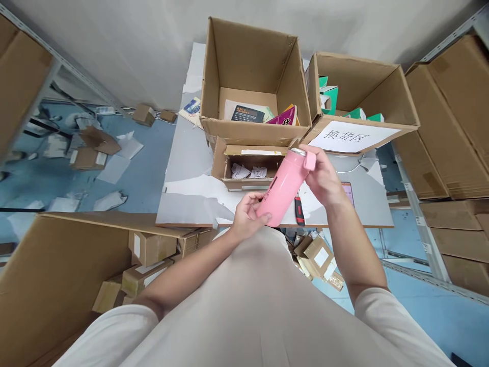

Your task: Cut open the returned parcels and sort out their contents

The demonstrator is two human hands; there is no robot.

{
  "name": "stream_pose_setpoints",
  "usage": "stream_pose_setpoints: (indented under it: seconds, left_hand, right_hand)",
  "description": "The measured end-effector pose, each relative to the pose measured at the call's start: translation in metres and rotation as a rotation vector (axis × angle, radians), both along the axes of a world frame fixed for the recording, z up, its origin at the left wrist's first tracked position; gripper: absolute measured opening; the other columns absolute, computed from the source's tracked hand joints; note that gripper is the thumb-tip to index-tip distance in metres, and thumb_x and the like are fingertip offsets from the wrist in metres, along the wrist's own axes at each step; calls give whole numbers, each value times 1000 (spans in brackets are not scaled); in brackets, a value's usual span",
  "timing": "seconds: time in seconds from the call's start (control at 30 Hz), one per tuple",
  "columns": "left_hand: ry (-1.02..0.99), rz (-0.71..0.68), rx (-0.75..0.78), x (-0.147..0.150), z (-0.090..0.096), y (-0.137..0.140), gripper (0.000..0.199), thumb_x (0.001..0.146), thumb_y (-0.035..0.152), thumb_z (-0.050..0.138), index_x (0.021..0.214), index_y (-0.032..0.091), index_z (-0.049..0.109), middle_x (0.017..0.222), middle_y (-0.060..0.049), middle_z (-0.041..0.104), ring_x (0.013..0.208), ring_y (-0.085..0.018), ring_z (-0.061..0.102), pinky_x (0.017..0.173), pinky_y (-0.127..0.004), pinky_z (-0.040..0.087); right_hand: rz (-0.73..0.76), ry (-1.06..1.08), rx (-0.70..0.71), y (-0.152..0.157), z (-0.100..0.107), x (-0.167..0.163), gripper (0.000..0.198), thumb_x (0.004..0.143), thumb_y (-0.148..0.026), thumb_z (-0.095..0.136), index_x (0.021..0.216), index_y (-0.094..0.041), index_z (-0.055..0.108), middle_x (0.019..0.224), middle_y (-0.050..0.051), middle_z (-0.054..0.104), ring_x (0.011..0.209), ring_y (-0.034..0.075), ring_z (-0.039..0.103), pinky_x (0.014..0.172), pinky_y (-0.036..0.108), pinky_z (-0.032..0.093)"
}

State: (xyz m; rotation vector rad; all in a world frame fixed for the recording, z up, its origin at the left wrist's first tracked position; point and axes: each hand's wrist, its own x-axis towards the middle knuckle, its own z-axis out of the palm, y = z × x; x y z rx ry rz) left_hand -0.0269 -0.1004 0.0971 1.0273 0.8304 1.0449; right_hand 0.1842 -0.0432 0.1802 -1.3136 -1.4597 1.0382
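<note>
A pink insulated bottle (283,188) is held tilted over the table's front edge, its lidded top up and to the right. My left hand (248,216) grips the bottle's base, thumb across its side. Around the top, by the pink lid tab, my right hand (321,176) is closed. Just behind the bottle lies an open small carton (225,184) with crumpled white paper inside. A red and black utility knife (299,210) rests on the table to the right of the bottle.
Behind stand a large open box (252,56) holding books and another box (367,76) with green packages and a handwritten sign. A phone (348,193) lies on the table (183,199). At lower left, a big carton (84,244) contains parcels. Shelving (424,234) borders the right.
</note>
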Motion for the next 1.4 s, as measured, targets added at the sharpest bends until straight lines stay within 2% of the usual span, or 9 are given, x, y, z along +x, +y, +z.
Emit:
stream_pose_setpoints:
  seconds: [0.17, 0.3, 0.47, 0.6, 0.67, 0.83, 1.07, 1.27, 1.4]
  left_hand:
    - [-162, -172, -375, -5, 7, 2, 57, 81, 66, 45, 116, 22, 53, 116, -10, 64, 102, -28, 64, 77, -43, 54]
    - [-222, -183, -532, -5, 9, 1, 57, 84, 64, 43, 120, 21, 54, 116, -10, 66, 107, -29, 63, 82, -45, 54]
    - [-196, -108, -408, -4, 4, -2, 71, 80, 75, 42, 120, 18, 54, 123, -14, 61, 115, -30, 58, 82, -41, 54]
    - [-87, -18, -167, -4, 0, -4, 83, 60, 67, 73, 125, 22, 45, 137, -14, 49, 122, -28, 51, 87, -36, 52]
    - [-79, 7, -172, -5, -2, -4, 81, 60, 63, 76, 123, 24, 44, 134, -13, 51, 116, -26, 55, 85, -35, 52]
    - [-227, -89, -428, -10, 0, -1, 79, 77, 82, 35, 121, 18, 49, 95, -10, 69, 74, -21, 67, 66, -34, 53]
    - [-189, -179, -645, -13, 10, 1, 87, 87, 72, 5, 101, 9, 63, 70, -10, 68, 51, -17, 61, 51, -28, 44]
    - [-71, -164, -482, -18, 0, 10, 92, 77, 85, 13, 107, 13, 62, 75, -11, 71, 58, -21, 66, 55, -31, 46]
    - [153, 103, -154, -50, -21, 18, 72, 75, 78, 45, 104, 14, 62, 73, -6, 68, 62, -18, 66, 61, -29, 47]
  right_hand:
    - [62, 96, -49, 3, 7, -3, 65, 72, -79, 50, 115, -29, 52, 121, 8, 62, 103, 26, 62, 74, 40, 53]
    - [4, 182, -56, 7, -4, -10, 53, 75, -69, 58, 109, -30, 53, 119, 5, 63, 95, 22, 64, 68, 34, 53]
    - [-50, 236, -39, 8, -10, -11, 42, 76, -61, 63, 101, -27, 56, 115, 4, 65, 90, 20, 65, 64, 30, 52]
    - [-93, 135, 38, 7, -5, -9, 46, 79, -66, 56, 104, -28, 54, 116, 6, 65, 104, 23, 62, 77, 37, 53]
    - [-87, 70, 87, 5, -1, -7, 53, 79, -72, 50, 108, -28, 53, 121, 8, 63, 113, 25, 58, 85, 42, 50]
    - [-17, 49, 145, 2, 5, 2, 65, 71, -79, 52, 109, -27, 58, 136, 8, 53, 125, 30, 51, 97, 49, 44]
    - [123, 270, 142, 5, -10, 2, 51, 65, -55, 78, 106, -29, 63, 118, 3, 66, 113, 23, 60, 98, 41, 47]
    - [-16, 309, 216, 5, -15, -4, 44, 68, -53, 76, 103, -28, 64, 108, 2, 68, 103, 21, 63, 90, 39, 52]
    - [-184, 306, 308, -3, -15, 11, 42, 70, -51, 75, 103, -28, 63, 108, 2, 67, 105, 22, 63, 85, 37, 54]
